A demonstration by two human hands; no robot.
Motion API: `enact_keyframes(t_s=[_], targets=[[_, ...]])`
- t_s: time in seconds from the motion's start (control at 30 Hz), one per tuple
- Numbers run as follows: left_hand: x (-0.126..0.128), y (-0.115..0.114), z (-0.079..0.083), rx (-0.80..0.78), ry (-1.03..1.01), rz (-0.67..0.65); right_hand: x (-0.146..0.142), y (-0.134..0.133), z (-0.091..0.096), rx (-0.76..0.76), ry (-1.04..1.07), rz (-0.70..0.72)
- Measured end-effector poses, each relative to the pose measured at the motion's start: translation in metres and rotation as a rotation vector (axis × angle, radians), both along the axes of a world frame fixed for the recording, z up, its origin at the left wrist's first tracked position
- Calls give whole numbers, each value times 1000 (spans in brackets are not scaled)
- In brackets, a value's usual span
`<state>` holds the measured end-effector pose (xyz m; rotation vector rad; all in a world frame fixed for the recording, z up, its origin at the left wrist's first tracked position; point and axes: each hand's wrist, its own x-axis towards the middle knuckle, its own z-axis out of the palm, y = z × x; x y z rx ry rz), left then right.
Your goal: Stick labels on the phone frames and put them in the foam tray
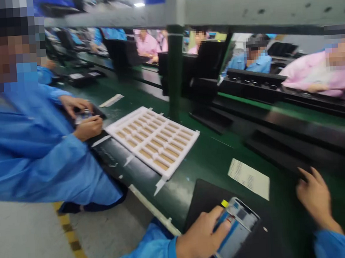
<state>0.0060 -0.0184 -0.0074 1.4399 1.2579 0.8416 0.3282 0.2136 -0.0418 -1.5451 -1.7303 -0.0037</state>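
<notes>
My left hand rests closed on an opened phone body that lies on a black mat at the near edge of the green bench; thumb and fingers grip its left side. My right hand reaches forward at the right, fingers stretched towards a black tray on the dark conveyor, holding nothing. A white paper label sheet lies between the two hands.
A white tray of small tan parts lies further left on the bench. A co-worker in a blue coat handles a phone at the left. A green post stands behind the tray. More workers sit across the line.
</notes>
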Motion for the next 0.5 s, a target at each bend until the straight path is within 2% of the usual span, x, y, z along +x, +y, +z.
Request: enact_keyframes(t_s=[0.1,0.2,0.3,0.37,0.5], targets=[[0,4,1,-42,0,-1,10,-5,-9,-33,-35,-49],[3,7,-1,-85,14,-19,7,-33,-8,-86,-57,27],[7,10,-2,-121,27,-36,-15,-66,-2,-169,-64,187],[9,11,-1,-128,38,-72,-35,-77,-1,-205,-64,277],[6,13,4,-108,64,-208,-69,-67,-8,-216,-73,329]])
